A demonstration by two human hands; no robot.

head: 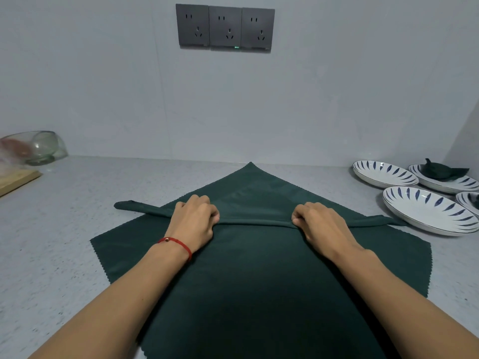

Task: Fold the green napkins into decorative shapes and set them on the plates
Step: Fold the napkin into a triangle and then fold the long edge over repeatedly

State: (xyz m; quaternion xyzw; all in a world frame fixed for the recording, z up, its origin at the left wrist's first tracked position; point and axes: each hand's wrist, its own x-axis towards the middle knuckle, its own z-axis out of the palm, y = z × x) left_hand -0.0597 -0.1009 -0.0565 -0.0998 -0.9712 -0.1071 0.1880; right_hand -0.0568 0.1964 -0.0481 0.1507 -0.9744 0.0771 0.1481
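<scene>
Dark green square cloth napkin (259, 268) spread point-up on the speckled grey worktop (64, 242), far corner aimed at the wall below the dark grey triple socket panel (225, 27). Rolled band of the napkin (255, 223) running left to right across the cloth, long axis parallel to the wall, tips poking out past both wrists. Left hand (195, 221) curled over the band left of the napkin's middle, fingers tucked onto the fold, red cord bracelet (178, 244) at the wrist. Right hand (320, 224) mirrored right of the middle, likewise pinching the band. Both equally near, neither favoured. Next roll likely away from the body toward the far corner, so even pressure from both sides needed to keep the band straight. Right of the napkin, white plates with blue leaf strokes (427, 213), the band's right tip just beside the nearest rim; one further plate already carrying a folded green napkin (443, 171). Left of the napkin, well apart, a tilted clear glass bowl (39, 149).
</scene>
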